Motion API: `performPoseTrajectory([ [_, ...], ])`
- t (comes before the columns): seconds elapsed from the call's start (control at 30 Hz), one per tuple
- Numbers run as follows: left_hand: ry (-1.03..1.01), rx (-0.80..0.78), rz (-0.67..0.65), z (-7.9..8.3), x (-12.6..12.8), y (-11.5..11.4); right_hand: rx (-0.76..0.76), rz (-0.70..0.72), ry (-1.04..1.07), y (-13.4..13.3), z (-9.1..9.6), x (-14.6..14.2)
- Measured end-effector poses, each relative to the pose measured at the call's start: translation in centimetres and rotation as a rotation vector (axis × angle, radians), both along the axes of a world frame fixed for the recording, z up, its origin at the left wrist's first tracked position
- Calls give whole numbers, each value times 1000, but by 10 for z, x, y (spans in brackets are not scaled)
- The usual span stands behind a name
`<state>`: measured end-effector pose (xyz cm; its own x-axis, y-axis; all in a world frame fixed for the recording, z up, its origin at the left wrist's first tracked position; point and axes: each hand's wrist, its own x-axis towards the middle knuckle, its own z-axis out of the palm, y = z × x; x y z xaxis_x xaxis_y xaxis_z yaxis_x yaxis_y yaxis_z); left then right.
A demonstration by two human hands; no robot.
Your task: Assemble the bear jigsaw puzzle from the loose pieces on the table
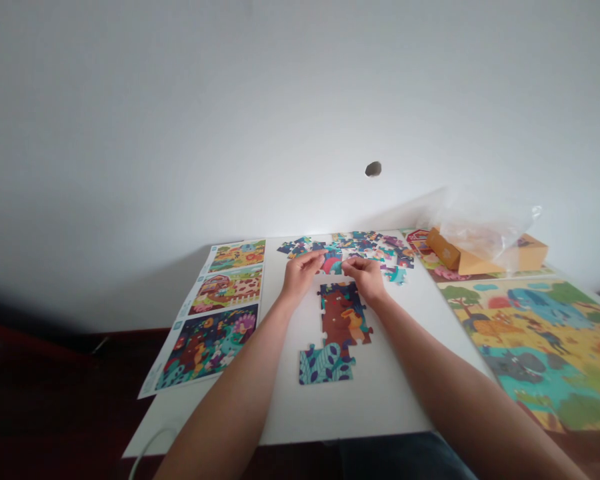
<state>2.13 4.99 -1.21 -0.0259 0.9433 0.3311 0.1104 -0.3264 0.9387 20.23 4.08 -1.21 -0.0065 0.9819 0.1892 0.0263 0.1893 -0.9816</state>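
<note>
Between my two hands is a small section of jigsaw puzzle [333,264] in dark blue, red and teal; whether it is one piece or joined pieces I cannot tell. My left hand [301,272] pinches its left side, with the fingers closed. At the right side my right hand [369,279] also has thumb and fingers closed on it. Just below, on the white table, lies a partly joined puzzle [337,317] with a brown bear and teal leaves. Many loose puzzle pieces [363,239] are scattered beyond my hands.
A printed sheet with several puzzle pictures [223,291] lies at the left. On the right are an assembled animal puzzle [535,347], a yellow cardboard box [485,259] and a clear plastic bag [485,220]. A white wall [300,120] with a hole stands behind the table.
</note>
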Motion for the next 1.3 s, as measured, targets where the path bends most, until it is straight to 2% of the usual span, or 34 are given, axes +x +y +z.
performPoseTrajectory([
  [0.3, -56, -39, -17, -3, -1, 0, 25, 4, 80, 4, -4, 1],
  [1.3, -116, -99, -65, -3, -2, 1, 32, 0, 48, 0, -1, 1],
])
